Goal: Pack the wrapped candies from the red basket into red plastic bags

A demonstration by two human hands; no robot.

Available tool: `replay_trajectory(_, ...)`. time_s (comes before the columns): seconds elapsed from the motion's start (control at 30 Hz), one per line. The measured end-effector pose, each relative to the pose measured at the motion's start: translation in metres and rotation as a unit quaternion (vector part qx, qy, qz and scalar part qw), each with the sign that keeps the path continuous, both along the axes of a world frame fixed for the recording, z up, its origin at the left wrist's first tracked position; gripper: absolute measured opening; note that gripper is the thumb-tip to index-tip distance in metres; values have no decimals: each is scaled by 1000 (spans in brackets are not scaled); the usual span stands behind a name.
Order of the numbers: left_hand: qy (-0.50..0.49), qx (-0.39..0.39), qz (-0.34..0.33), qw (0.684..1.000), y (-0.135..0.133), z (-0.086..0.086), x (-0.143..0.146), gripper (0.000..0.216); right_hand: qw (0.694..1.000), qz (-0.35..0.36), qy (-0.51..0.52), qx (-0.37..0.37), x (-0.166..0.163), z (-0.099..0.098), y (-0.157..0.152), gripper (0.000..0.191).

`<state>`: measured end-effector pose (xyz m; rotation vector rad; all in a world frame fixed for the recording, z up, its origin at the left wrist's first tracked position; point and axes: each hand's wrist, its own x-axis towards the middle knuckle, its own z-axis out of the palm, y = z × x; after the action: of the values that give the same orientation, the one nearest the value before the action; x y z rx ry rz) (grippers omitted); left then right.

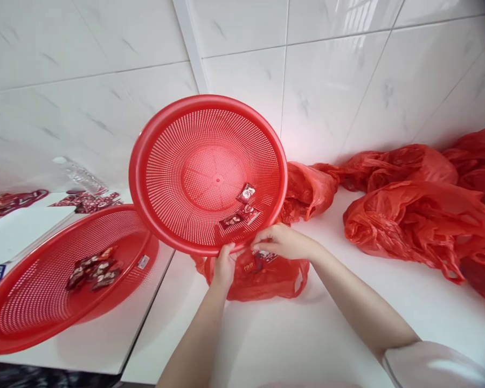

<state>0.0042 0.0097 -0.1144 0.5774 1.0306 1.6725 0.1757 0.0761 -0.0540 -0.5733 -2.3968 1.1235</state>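
A round red plastic colander point(208, 101) is tilted up towards me, and my left hand point(224, 267) is closed on its lower rim. A few small dark-red wrapped packets point(231, 220) lie inside against the lower right wall. By the same rim, further right, is my right hand point(286, 242), with its fingers curled; what they hold, if anything, cannot be made out. Below both hands a red plastic bag point(272, 283) sits on the white table, with packets showing in its mouth under my right fingers.
To the left stands another red colander point(117, 312) with several packets point(95, 272) in it. Behind it are a clear plastic bottle point(83, 178) and more wrappers point(95, 202). Red plastic bags point(420, 226) line the right side, against a tiled wall point(327, 91).
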Motion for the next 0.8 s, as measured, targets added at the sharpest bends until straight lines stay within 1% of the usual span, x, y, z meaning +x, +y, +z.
replay_trajectory(0.03, 2, 6, 1, 1000, 0, -1, 1, 25, 1000, -5, 2, 16, -1, 0, -1, 19)
replay_trajectory(0.1, 6, 15, 9, 1000, -2, -4, 5, 28, 997, -38, 21, 58, -4, -1, -1, 22)
replay_trajectory(0.17, 8, 13, 8, 1000, -4, -9, 12, 34, 991, -75, 44, 104, -8, -6, -1, 19)
replay_trajectory(0.2, 6, 8, 1, 1000, -6, -12, 17, 36, 986, -90, 44, 131, -10, -10, 0, 20)
replay_trajectory(0.3, 1, -23, -31, 999, -11, -24, 30, 39, 965, -149, -19, 215, -17, -26, 5, 36)
replay_trajectory(0.37, 4, -49, -44, 998, -14, -28, 36, 39, 948, -183, -71, 250, -20, -35, 9, 35)
replay_trajectory(0.43, 0, -62, -55, 997, -16, -28, 39, 39, 945, -195, -79, 249, -22, -40, 14, 27)
replay_trajectory(0.5, -14, -53, -74, 996, -16, -24, 40, 39, 955, -209, -37, 205, -21, -41, 17, 24)
replay_trajectory(0.53, -20, -46, -80, 996, -16, -20, 39, 39, 961, -222, -7, 162, -21, -40, 19, 26)
replay_trajectory(0.6, -25, -42, -85, 995, -16, -14, 37, 40, 966, -249, 57, 43, -20, -37, 21, 30)
replay_trajectory(0.63, -25, -46, -86, 995, -16, -11, 36, 40, 962, -257, 89, -21, -19, -35, 21, 31)
replay_trajectory(0.7, -27, -48, -83, 995, -15, -8, 32, 39, 950, -244, 147, -130, -18, -32, 22, 33)
replay_trajectory(0.73, -29, -43, -80, 995, -14, -7, 30, 39, 943, -230, 174, -165, -18, -30, 22, 33)
replay_trajectory(0.8, -35, -26, -64, 997, -12, -5, 27, 39, 937, -203, 212, -192, -16, -27, 21, 32)
